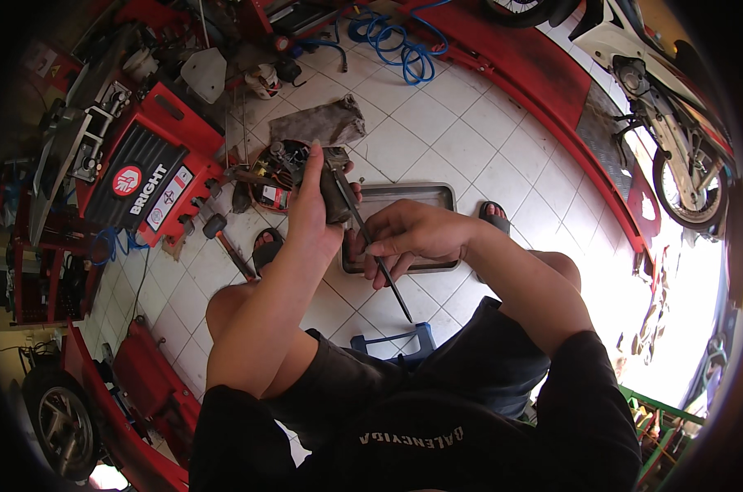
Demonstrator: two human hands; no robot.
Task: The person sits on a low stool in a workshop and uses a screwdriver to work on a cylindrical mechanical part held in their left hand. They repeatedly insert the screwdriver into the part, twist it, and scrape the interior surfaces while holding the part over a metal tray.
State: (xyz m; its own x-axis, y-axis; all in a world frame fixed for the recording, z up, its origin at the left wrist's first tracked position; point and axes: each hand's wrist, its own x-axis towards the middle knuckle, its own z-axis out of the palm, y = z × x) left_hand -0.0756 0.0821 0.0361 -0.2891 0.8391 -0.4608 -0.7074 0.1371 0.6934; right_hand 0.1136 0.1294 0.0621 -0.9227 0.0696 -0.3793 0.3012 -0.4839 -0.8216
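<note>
My left hand [312, 201] is closed around a dark, blocky metal part [336, 201], with the thumb pointing up along its side. What kind of part it is I cannot make out. A long, thin dark rod [394, 289] slants down from the part toward me and ends in a narrow tip above the floor. My right hand [416, 231] pinches this rod between thumb and fingers, partway along its length. Below both hands lies a shallow metal tray [452, 201], partly covered by the right hand.
A grey rag [314, 123] lies beyond my left hand, near a cluttered container of tools [266, 182]. Left of my knee is a hammer [230, 250], beside a red machine [170, 123]. A blue stool [425, 338] is between my legs. A motorcycle [658, 115] stands right, past a red lift platform [544, 107].
</note>
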